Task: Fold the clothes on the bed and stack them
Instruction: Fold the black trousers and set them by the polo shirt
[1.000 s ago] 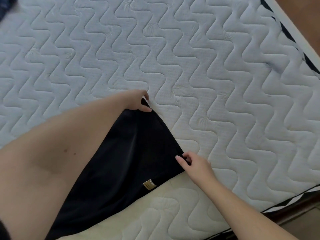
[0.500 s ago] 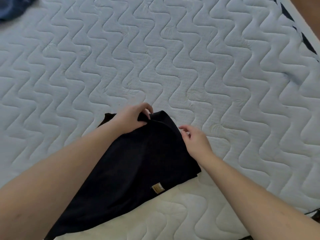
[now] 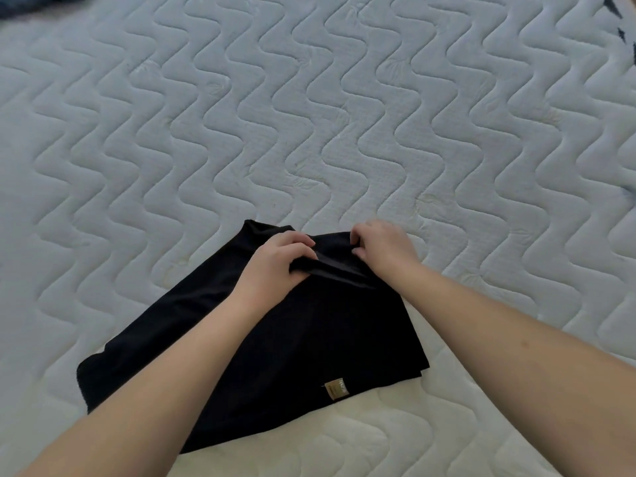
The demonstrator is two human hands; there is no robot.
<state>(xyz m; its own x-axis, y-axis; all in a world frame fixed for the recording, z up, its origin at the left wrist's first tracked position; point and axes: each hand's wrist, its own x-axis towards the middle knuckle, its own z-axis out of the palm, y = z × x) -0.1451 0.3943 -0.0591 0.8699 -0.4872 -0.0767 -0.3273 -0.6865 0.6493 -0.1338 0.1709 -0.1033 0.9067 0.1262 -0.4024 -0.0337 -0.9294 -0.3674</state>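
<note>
Both hands meet at the far edge of a black garment [image 3: 275, 339], and each grip is closed on cloth: the left hand [image 3: 275, 263] curls its fingers and thumb round a raised ridge of the fabric, while the right hand [image 3: 382, 249] pinches the same ridge just beside it, at the garment's far right corner. Holding the edge bunched between two close grips looks like a way to keep the layers together, so that they can be drawn over or squared up as one piece; that is a judgement, since the next move is not shown. The rest of the garment lies flat on the bed [image 3: 344, 115], near the bed's near edge and about midway along it, with a small tan label [image 3: 337, 390] facing up near the garment's near right corner. Both forearms reach forward from the near edge, the left one lying across the cloth, the right one passing beside its right side, wrists fairly level and knuckles up. At the bed's far left corner a bit of dark blue cloth [image 3: 31, 1] shows, well apart.
</note>
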